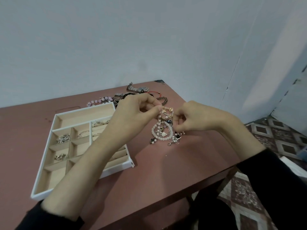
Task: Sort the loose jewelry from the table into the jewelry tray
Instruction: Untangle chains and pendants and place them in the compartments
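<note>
A tangle of pearl and charm bracelets (163,130) hangs and lies on the reddish table (191,155), right of the jewelry tray (54,185). My left hand (132,112) pinches the gold charm end of the tangle at its top. My right hand (194,118) pinches another strand of the same tangle just to the right. The white tray has beige compartments; rings and small silver pieces (62,138) lie in a few of them. My left forearm covers part of the tray's right side.
More loose jewelry lies at the table's far edge: a metal watch (138,89), dark bracelets (126,95), a pink bead bracelet (98,102), a red cord (155,93). The table's right edge drops to a patterned floor (274,140). A wall stands close behind.
</note>
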